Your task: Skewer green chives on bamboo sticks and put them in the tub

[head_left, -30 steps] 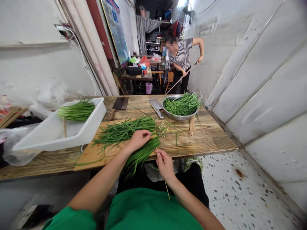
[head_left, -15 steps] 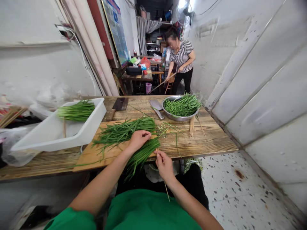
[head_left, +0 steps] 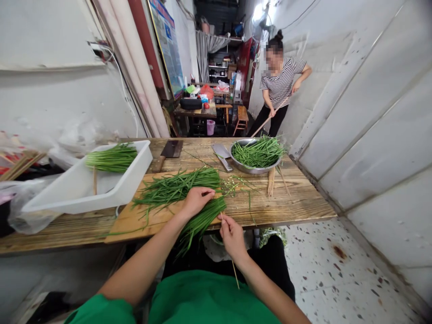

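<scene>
My right hand point(head_left: 232, 236) pinches a thin wooden skewer point(head_left: 235, 273), whose tip reaches the cut ends of a bunch of garlic chives point(head_left: 205, 215). That bunch lies between my hands, its leaves drooping over the table's front edge. Closed in a pinch, my left hand point(head_left: 197, 201) is at the bunch's upper side, apparently on stalk ends; its fingertips partly hide what they hold. Just behind it, a larger pile of garlic chives point(head_left: 178, 186) rests on the wooden cutting board point(head_left: 130, 220).
Behind the board lie a dark cleaver point(head_left: 172, 148) and a steel cleaver point(head_left: 221, 155). A metal bowl of chives point(head_left: 251, 170) stands at right, skewers point(head_left: 271, 182) beside it. At left is a white tray point(head_left: 135, 173) with chives. Beyond the table, a person point(head_left: 280, 85) holds a long stick.
The person in the background has shifted to the right with the long stick. My view has moved slightly; both my hands keep nearly the same pose at the chives and skewer.
</scene>
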A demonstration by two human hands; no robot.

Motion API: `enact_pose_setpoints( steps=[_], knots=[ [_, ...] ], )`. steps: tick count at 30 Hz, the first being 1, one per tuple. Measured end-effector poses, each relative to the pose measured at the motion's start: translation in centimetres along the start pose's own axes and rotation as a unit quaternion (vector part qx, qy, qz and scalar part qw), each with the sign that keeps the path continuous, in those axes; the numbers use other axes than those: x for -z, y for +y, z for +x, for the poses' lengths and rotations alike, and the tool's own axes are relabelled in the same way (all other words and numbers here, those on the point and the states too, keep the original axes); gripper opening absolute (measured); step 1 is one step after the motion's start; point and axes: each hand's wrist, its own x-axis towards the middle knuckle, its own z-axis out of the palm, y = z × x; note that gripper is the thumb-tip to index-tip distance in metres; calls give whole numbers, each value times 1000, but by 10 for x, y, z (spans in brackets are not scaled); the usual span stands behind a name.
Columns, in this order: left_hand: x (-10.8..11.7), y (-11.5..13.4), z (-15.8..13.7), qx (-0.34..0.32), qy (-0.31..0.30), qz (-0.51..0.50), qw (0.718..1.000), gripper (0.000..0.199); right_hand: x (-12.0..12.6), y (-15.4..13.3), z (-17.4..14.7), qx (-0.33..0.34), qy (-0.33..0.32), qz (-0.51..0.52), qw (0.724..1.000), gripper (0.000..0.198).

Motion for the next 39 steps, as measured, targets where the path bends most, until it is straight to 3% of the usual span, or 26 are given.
enact_pose_setpoints(
  steps=[12, 20, 25, 31, 39],
  knots=[
    [3, 0, -2, -18, -8, 9, 1000, 20, 0, -7, 0, -3, -14, 20, 1000, 42],
    [26, 8, -8, -113, -136, 25, 984, 24, 1, -12, -1, 8, -10, 20, 1000, 41],
    [32, 6, 2, -110, -47, 135, 984, 24, 1, -10, -6, 4, 8, 14, 1000, 38],
    [14, 2, 20, -144, -68, 255, 954, 12, -2, 1, -10, -14, 25, 6, 1000, 31],
    [11, 8, 16, -115, -62, 206, 970, 10, 0, -3, -7, -22, 17, 11, 1000, 32]
  ],
)
